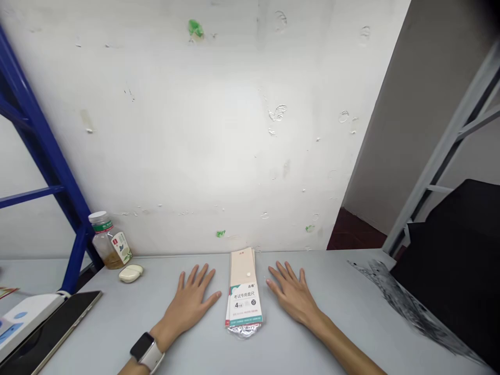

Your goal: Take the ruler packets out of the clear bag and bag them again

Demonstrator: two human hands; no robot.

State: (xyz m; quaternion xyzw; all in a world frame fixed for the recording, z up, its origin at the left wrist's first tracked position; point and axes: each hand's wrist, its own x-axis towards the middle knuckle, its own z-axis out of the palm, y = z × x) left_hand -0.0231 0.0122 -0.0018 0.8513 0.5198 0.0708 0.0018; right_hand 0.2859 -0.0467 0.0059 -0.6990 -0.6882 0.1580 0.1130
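Resting either side of the packaged ruler set (244, 289) on the tabletop (339, 286), the left hand (189, 303) and right hand (294, 296) lie spread, empty. It looks light, stiffish, likely slick (plastic-sleeved), best pinched by its long edges.

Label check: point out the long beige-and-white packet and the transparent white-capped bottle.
Long beige-and-white packet (245, 293), head view: printed front.
Transparent white-capped bottle (106, 242), head view: side wall.

A scuffed white wall (195, 146), flecked with green patches (196, 28) and brightest near its middle, rises behind the grey bench (219, 357). A blue frame (47, 143) slants at left; rightward, I glimpse dark red floor (355, 232).
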